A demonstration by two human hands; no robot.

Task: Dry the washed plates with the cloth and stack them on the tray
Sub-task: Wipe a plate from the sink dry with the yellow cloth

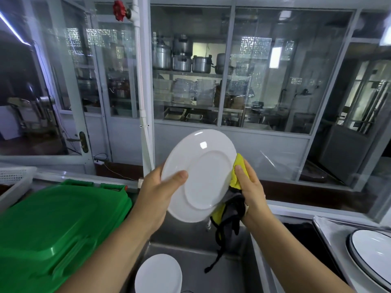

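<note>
Left hand (157, 188) grips white plate (200, 176) at its left rim, held tilted above sink (196, 256) | right hand (250, 188) clutches yellow-grey cloth (234, 187) against plate's right edge | second plate (158, 273) in sink | blue-rimmed plate (372, 250) on tray (330, 229) at right.

Cool, even daylight with glare on glass

The wide glass partition (254, 70) is throwing reflections, the white round plate (201, 176) is showing small highlights, and straight lines are bowing near the edges.

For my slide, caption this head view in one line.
Left hand holds a white plate over the sink while the right hand wipes it with a yellow cloth.
</note>
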